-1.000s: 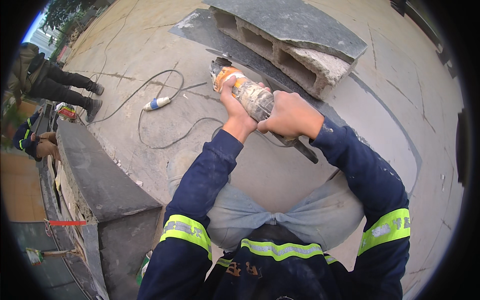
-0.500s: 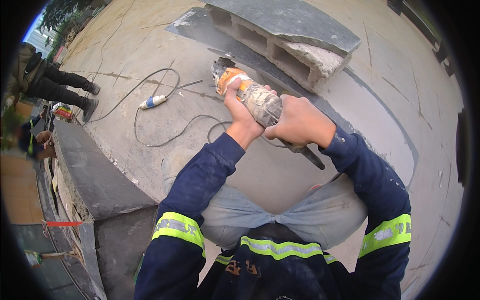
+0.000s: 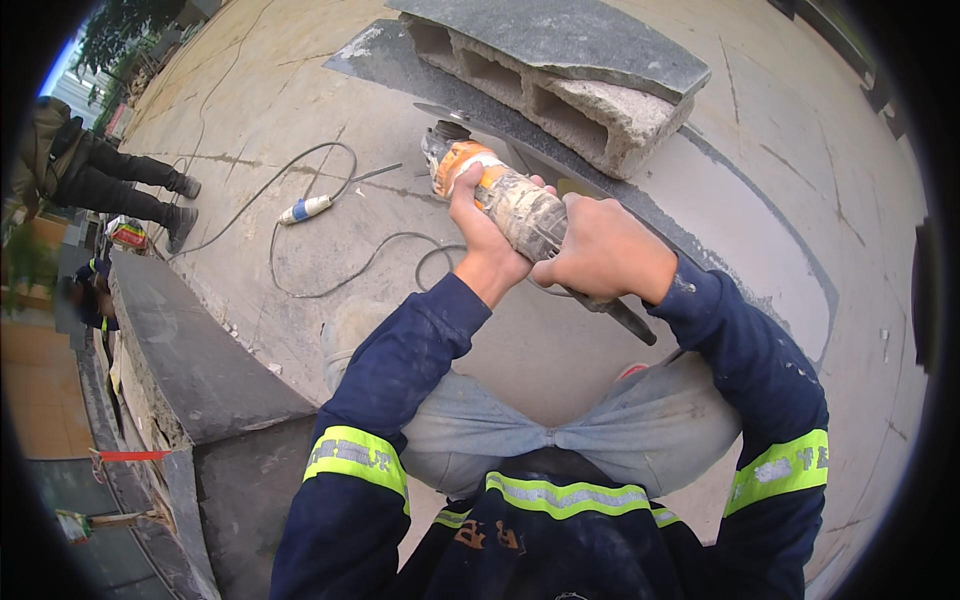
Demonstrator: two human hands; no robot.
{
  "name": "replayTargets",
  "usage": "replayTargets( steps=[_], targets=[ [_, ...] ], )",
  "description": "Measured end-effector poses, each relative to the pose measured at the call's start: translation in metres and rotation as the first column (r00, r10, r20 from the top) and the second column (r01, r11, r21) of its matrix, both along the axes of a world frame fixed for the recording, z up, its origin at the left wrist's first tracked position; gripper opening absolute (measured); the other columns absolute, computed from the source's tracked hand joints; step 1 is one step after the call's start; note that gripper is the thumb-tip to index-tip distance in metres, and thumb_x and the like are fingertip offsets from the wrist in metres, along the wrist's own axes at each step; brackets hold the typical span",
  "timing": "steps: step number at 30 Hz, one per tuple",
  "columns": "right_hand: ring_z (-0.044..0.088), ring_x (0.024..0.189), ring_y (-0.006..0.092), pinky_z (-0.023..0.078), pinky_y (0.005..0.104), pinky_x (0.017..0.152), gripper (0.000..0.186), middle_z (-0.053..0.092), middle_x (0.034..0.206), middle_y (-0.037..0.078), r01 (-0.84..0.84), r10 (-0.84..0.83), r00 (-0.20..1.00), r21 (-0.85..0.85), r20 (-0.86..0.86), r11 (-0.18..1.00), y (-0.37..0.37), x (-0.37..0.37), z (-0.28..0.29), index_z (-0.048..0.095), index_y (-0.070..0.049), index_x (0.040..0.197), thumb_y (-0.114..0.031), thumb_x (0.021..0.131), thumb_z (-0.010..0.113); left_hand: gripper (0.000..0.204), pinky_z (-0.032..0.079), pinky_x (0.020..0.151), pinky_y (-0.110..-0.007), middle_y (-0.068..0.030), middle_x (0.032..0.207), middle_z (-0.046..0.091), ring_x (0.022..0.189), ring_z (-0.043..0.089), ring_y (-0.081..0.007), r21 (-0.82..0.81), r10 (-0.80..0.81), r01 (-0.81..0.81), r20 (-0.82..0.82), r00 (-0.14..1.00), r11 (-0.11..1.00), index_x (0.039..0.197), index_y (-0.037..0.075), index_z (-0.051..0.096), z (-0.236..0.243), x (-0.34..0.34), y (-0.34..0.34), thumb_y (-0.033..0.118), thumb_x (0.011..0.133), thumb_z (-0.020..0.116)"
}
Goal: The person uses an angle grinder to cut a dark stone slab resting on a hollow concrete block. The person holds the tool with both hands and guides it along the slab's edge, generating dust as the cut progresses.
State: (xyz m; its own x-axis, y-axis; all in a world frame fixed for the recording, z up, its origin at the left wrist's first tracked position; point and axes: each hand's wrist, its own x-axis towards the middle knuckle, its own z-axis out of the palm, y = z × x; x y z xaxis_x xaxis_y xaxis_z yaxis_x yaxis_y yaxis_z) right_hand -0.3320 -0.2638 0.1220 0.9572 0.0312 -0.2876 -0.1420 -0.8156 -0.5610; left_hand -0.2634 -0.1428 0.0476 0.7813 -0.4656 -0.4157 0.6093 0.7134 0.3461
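Observation:
Both my hands grip an orange, dust-caked angle grinder (image 3: 525, 212) in front of my knees. My left hand (image 3: 482, 238) wraps its body from below, near the orange head. Behind it, my right hand (image 3: 610, 250) closes round the rear end, where the black cord sleeve sticks out. At the far end, the thin cutting disc (image 3: 440, 113) lies near the edge of a dark grey stone slab (image 3: 520, 130); I cannot tell whether they touch. On that slab rests a hollow concrete block (image 3: 560, 105), topped by another grey stone slab (image 3: 570, 40).
A cable with a blue-and-white connector (image 3: 306, 208) loops over the concrete floor at left. Large dark slabs (image 3: 205, 345) stand at my left side. A person in dark trousers (image 3: 130, 185) stands far left; another person (image 3: 92, 290) is partly visible below.
The block and slabs appear slightly higher and further left in view. The grinder stays in both hands at nearly the same place. The other person at left has shifted.

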Motion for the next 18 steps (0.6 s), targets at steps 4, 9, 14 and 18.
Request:
replayTargets(
  steps=[4, 9, 14, 18],
  targets=[
    [0.066, 0.077, 0.0371, 0.054, 0.0358, 0.071, 0.058, 0.065, 0.079, 0.026, 0.01, -0.011, 1.0, 0.003, 0.002, 1.0, -0.001, -0.004, 0.004, 0.06, 0.012, 0.09, -0.036, 0.059, 0.071, 0.057, 0.051, 0.071, -0.04, -0.0124, 0.081, 0.057, 0.077, 0.058, -0.0287, -0.047, -0.042, 0.042, -0.009, 0.999, 0.998, 0.092, 0.002, 0.049, -0.001, -0.001, 0.0, 0.055, 0.073, 0.056],
    [0.066, 0.075, 0.0362, 0.054, 0.0355, 0.069, 0.057, 0.065, 0.077, 0.025, -0.004, 0.004, 1.0, 0.034, -0.001, 0.999, -0.002, -0.004, 0.005, 0.06, 0.013, 0.089, -0.034, 0.058, 0.071, 0.057, 0.051, 0.071, -0.04, -0.0121, 0.082, 0.056, 0.077, 0.058, -0.0289, -0.004, -0.005, 0.005, 0.023, 1.0, 1.0, 0.092, 0.002, 0.049, -0.001, -0.003, -0.001, 0.054, 0.072, 0.057],
    [0.067, 0.074, 0.0346, 0.054, 0.0349, 0.069, 0.057, 0.065, 0.075, 0.025, -0.004, 0.004, 1.0, 0.053, -0.012, 0.999, -0.002, 0.003, 0.001, 0.06, 0.013, 0.088, -0.035, 0.059, 0.071, 0.057, 0.051, 0.071, -0.04, -0.0122, 0.081, 0.056, 0.077, 0.058, -0.0289, 0.0, -0.004, 0.004, 0.023, 1.0, 1.0, 0.092, 0.001, 0.049, -0.003, 0.003, -0.001, 0.054, 0.072, 0.057],
    [0.067, 0.074, 0.0337, 0.054, 0.0346, 0.07, 0.057, 0.065, 0.076, 0.023, -0.011, 0.012, 0.999, 0.037, -0.034, 0.999, -0.001, 0.01, -0.001, 0.061, 0.011, 0.09, -0.036, 0.059, 0.071, 0.057, 0.051, 0.07, -0.041, -0.0126, 0.08, 0.056, 0.076, 0.058, -0.0291, 0.007, 0.009, -0.009, 0.03, 0.999, 1.0, 0.093, 0.001, 0.049, -0.003, 0.008, 0.002, 0.054, 0.072, 0.057]
  ],
)
